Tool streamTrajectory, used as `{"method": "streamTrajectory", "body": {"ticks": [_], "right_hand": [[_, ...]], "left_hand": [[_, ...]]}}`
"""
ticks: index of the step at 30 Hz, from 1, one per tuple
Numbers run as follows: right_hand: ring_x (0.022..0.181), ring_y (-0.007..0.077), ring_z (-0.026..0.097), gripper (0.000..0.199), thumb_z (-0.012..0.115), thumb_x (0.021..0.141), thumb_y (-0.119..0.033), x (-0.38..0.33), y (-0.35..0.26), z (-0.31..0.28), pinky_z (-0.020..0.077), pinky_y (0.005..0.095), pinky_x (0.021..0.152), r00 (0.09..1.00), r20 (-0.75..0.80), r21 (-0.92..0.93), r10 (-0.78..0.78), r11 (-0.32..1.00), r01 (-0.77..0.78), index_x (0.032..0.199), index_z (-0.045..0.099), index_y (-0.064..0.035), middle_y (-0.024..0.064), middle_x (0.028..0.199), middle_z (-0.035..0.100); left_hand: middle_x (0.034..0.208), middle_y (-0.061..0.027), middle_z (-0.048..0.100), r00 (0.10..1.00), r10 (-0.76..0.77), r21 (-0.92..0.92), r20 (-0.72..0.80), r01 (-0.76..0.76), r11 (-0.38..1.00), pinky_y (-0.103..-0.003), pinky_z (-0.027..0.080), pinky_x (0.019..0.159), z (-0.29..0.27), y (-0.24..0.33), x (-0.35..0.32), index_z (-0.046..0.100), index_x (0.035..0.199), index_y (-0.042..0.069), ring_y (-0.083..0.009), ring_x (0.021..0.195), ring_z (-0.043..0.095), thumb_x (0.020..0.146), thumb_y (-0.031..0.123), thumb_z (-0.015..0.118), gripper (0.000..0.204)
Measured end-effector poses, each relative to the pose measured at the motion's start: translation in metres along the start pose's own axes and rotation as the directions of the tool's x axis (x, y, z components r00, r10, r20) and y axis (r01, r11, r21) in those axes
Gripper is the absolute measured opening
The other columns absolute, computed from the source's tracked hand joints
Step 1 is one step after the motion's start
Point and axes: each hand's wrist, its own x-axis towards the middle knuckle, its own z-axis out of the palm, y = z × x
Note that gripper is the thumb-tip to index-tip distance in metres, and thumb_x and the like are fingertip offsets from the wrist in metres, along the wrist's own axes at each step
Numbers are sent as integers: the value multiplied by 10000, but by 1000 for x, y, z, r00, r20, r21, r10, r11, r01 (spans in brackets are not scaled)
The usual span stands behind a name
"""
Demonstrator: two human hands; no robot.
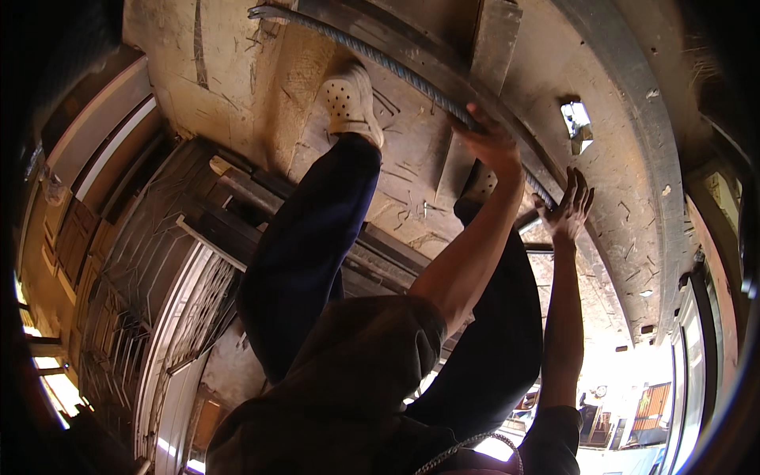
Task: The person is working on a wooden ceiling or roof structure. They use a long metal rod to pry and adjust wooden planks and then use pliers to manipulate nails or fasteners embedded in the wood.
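Observation:
A long ribbed pry bar (380, 59), blue-grey with a forked, bent tip at the upper left, slants across the picture beside a long dark beam (443, 49). Around the bar's shaft, my left hand (492, 142) is closed, its fingers partly hidden by the angle. Lower and to the right, my right hand (566, 214) is open with its fingers spread. Its thumb side is by the bar's near end; whether the palm touches the bar I cannot tell. Under the bar lies a worn board surface (404, 162) strewn with bent nails.
My cream clog (348, 99) stands on the board near the bar; the other foot is mostly hidden behind my left arm. A rectangular hole (576, 125) opens right of the beam. Metal grilles and frames (190, 297) lean at the left. Dark beams (380, 261) lie below my legs.

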Motion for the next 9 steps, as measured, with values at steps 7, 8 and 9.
{"method": "streamTrajectory", "body": {"ticks": [7, 8, 9], "right_hand": [[1319, 308, 341, 961, 640, 716, -650, 33, 9, -8, 194, 567, 1108, 927, 316, -199, 201, 970, -143, 1434, 274, -127, 128, 1405, 358], [1329, 302, 330, 962, 648, 724, -632, 36, 12, -8, 192, 570, 1111, 900, 390, -174, 193, 976, -134, 1442, 255, -126, 123, 1421, 340], [1333, 286, 328, 967, 569, 753, -692, 35, 18, -7, 208, 590, 1099, 823, 511, -118, 247, 969, -217, 1457, 220, -129, 114, 1457, 297]], "left_hand": [[1320, -427, 304, 959, -253, 188, 124, 227, 956, -556, 358, 996, 15, 14, -3, 113, 1362, -165, -548, 1204, 382, 924, 590, 377, 912], [1356, -416, 260, 947, -238, 250, 214, 183, 951, -554, 326, 1023, 16, 7, 2, 103, 1373, -157, -540, 1247, 329, 921, 603, 368, 924], [1356, -416, 260, 940, -252, 275, 229, 186, 943, -554, 326, 1023, 5, -1, -3, 103, 1373, -157, -540, 1247, 329, 921, 603, 368, 924]]}}
